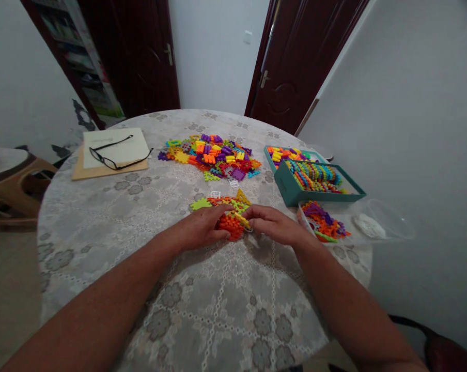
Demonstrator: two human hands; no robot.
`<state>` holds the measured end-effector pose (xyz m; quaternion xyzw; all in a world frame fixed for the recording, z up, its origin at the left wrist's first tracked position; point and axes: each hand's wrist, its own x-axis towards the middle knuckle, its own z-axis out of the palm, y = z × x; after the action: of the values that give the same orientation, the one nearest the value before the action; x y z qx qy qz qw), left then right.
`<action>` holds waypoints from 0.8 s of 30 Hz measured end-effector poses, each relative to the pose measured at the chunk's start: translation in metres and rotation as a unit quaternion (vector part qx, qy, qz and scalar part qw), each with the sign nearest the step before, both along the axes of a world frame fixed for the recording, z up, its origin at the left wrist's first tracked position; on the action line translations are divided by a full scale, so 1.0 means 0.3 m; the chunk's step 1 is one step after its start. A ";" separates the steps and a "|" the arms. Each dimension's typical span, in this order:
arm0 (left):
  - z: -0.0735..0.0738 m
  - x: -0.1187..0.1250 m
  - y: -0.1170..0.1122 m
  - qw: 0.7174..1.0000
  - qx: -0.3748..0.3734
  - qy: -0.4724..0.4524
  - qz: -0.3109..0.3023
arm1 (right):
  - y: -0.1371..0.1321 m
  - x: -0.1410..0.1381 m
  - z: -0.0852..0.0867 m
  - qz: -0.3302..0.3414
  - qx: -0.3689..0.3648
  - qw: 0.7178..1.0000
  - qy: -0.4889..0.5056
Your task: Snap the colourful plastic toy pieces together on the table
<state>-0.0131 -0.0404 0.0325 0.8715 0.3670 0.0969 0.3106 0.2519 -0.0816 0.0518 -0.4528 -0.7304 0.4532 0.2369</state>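
Near the middle of the table, my left hand point(207, 226) is closed around an orange toothed building piece point(231, 227), part of a small joined cluster. My right hand point(270, 222) pinches the edge of a yellow toothed piece point(242, 219) that touches the orange one. Just beyond my fingers lie a lime-green toothed piece point(200, 203) and a yellow triangular piece point(242, 196), with more orange and green pieces between them. How the pieces interlock is hidden by my fingers. Two small white frame pieces, one of them a white window piece point(215, 194), rest on the tablecloth farther back.
A heap of colourful building pieces point(218, 155) lies at the back. On the right stand a green box point(314, 195) of sorted pieces, a clear tub point(304, 222) with more pieces and a clear lid point(392, 222). Glasses point(113, 164) sit on papers point(102, 135) at the left.
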 end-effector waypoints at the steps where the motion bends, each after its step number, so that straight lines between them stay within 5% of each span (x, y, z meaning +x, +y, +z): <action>1: 0.001 -0.001 0.001 1.000 -0.001 0.001 -0.002 | -0.004 -0.010 -0.004 0.003 0.015 1.000 -0.006; 17: -0.027 -0.008 0.012 1.000 0.023 -0.014 -0.007 | -0.022 -0.075 -0.057 -0.051 0.183 0.975 -0.115; 24: -0.025 -0.009 0.015 0.999 0.025 -0.041 -0.011 | -0.038 -0.101 -0.024 0.034 0.170 0.979 -0.107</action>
<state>-0.0158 -0.0360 0.0251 0.8781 0.3418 0.1383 0.3049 0.2218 -0.0931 0.0446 -0.4264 -0.8329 0.2794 0.2153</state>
